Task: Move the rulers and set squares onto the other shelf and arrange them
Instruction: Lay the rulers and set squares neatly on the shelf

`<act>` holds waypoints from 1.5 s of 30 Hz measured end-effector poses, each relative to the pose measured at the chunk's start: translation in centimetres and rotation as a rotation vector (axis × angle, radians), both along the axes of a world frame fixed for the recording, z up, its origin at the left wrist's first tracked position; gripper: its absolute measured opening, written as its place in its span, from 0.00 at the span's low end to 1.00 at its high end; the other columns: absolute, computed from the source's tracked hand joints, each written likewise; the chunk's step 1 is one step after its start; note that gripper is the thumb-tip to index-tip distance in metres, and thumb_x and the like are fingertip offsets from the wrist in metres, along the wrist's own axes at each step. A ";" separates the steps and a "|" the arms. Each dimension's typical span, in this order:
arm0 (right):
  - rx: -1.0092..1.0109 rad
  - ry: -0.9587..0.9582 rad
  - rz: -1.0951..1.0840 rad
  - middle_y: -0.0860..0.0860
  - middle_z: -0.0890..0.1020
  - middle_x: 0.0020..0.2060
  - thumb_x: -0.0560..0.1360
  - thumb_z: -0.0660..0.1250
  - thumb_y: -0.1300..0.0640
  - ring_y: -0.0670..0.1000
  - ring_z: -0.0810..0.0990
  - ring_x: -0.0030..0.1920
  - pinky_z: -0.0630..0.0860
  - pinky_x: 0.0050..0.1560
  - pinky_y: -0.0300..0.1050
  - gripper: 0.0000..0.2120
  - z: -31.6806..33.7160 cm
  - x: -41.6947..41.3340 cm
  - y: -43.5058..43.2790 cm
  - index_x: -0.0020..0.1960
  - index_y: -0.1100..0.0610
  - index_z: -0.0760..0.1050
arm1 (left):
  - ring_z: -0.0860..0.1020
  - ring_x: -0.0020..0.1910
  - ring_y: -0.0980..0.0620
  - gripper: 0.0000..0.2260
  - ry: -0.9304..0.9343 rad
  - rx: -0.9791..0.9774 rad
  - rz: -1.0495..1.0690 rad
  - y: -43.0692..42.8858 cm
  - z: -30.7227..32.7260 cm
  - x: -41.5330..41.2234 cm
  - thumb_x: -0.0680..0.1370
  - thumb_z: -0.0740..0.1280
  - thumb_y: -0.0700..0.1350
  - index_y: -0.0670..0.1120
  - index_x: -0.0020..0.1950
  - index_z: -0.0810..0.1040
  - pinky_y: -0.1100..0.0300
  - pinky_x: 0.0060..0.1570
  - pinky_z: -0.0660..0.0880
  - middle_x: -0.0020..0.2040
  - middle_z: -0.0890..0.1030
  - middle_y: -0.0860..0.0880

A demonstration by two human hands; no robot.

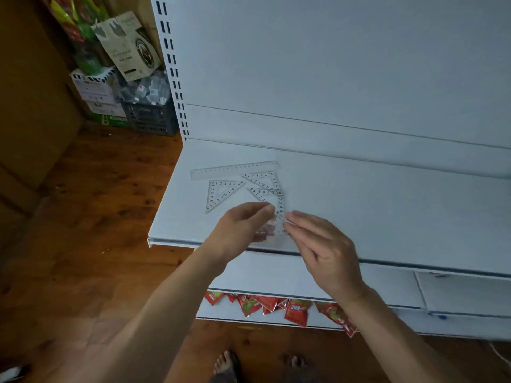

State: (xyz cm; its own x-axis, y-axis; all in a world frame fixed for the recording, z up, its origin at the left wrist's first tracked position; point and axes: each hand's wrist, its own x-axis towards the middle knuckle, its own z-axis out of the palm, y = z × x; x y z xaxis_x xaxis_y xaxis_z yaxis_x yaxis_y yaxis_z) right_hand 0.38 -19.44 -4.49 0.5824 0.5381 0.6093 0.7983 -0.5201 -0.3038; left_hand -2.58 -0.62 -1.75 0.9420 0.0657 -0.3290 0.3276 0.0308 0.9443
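A clear straight ruler (235, 169) lies near the back of the white shelf (387, 205). In front of it lie clear set squares: one at the left (221, 193), and two overlapping at the right (264, 181). My left hand (243, 228) and my right hand (323, 247) meet above the shelf's front part. Between them they pinch a clear set square (278, 222), which reaches up towards the overlapping ones. Its lower part is hidden by my fingers.
Red snack packets (279, 306) hang over the edge of a lower shelf. A slotted upright (174, 70) marks the unit's left end. Beyond it stand a dark crate (149, 117), boxes and bags. Wooden floor lies at the left, my feet below.
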 end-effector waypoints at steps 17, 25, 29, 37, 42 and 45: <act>0.567 0.769 -0.585 0.45 0.83 0.36 0.77 0.64 0.52 0.42 0.79 0.35 0.75 0.38 0.34 0.06 5.0 -7.0 -24.6 0.46 0.49 0.79 | 0.83 0.49 0.52 0.09 -0.123 -0.130 -0.363 -25.4 2.1 0.8 0.77 0.67 0.39 0.44 0.57 0.80 0.64 0.44 0.78 0.49 0.85 0.48; 0.788 0.738 -0.811 0.49 0.83 0.34 0.77 0.65 0.55 0.44 0.78 0.34 0.77 0.37 0.38 0.06 4.7 -12.0 -42.3 0.44 0.51 0.80 | 0.82 0.49 0.51 0.09 -0.188 -0.080 -0.592 -45.1 2.8 -0.9 0.78 0.67 0.40 0.44 0.58 0.79 0.62 0.48 0.77 0.49 0.85 0.50; 0.942 0.701 -0.903 0.52 0.83 0.35 0.78 0.65 0.56 0.43 0.77 0.32 0.74 0.34 0.34 0.07 4.6 -13.6 -49.1 0.45 0.53 0.81 | 0.81 0.50 0.60 0.14 -0.314 0.058 -0.663 -52.2 2.4 -1.4 0.76 0.70 0.44 0.52 0.61 0.78 0.71 0.47 0.75 0.48 0.84 0.57; 1.192 0.666 -0.911 0.50 0.82 0.34 0.77 0.66 0.57 0.44 0.76 0.33 0.73 0.35 0.35 0.06 3.7 -13.6 -58.0 0.50 0.53 0.81 | 0.78 0.46 0.64 0.18 -0.607 0.273 -0.699 -62.0 1.3 -0.3 0.74 0.72 0.48 0.60 0.62 0.75 0.76 0.39 0.72 0.48 0.82 0.61; 1.038 0.604 -0.937 0.49 0.82 0.41 0.75 0.68 0.57 0.45 0.80 0.41 0.77 0.42 0.36 0.14 3.2 -11.8 -64.8 0.60 0.45 0.78 | 0.78 0.49 0.67 0.20 -0.631 0.258 -0.740 -68.8 0.0 3.1 0.71 0.69 0.56 0.62 0.62 0.74 0.73 0.49 0.75 0.49 0.81 0.65; 1.015 0.572 -0.962 0.46 0.82 0.40 0.74 0.70 0.58 0.43 0.80 0.41 0.78 0.44 0.37 0.15 3.1 -9.8 -69.5 0.60 0.46 0.78 | 0.80 0.49 0.63 0.18 -0.690 0.278 -0.756 -73.7 -0.6 6.2 0.71 0.69 0.59 0.66 0.61 0.74 0.69 0.48 0.77 0.51 0.83 0.61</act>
State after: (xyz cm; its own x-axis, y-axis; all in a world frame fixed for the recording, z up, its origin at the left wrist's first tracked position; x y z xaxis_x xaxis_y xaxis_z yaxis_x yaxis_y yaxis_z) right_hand -9.40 -88.98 -1.41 0.7378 -0.6730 0.0531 -0.0613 -0.1451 -0.9875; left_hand 3.58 -74.30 -2.37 0.7467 -0.6244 0.2291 -0.4382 -0.2027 0.8757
